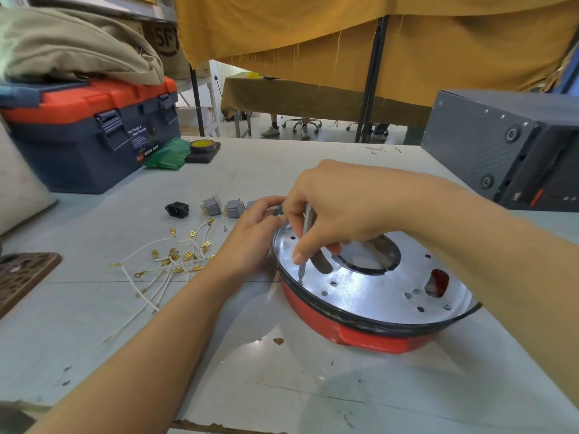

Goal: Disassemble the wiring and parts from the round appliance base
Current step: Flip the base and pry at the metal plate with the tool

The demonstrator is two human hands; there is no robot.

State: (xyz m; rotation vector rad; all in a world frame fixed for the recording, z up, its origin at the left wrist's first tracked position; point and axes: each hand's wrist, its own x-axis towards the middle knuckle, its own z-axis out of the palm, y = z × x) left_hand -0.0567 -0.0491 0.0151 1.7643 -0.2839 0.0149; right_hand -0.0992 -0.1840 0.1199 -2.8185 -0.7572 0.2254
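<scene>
Near the middle of the white table (313,386) the round red appliance base (372,338) is sitting with its silver metal plate (360,296) facing up; I am holding a slim grey screwdriver (305,242) upright in my right hand (338,211), fingers curled narrowly round its shaft, the tip resting on the plate close to the base's left rim; my left hand (253,233) is gripping that left rim, fingers hooked over the edge. Left of the base the white wires (163,267) with brass terminals are lying loose in a heap; just beyond them, two grey switches (222,207) and a black power socket (177,209) are standing in a row. Far left of the base a blue and orange toolbox (91,133) is sitting; far right, a dark grey case (507,151).
</scene>
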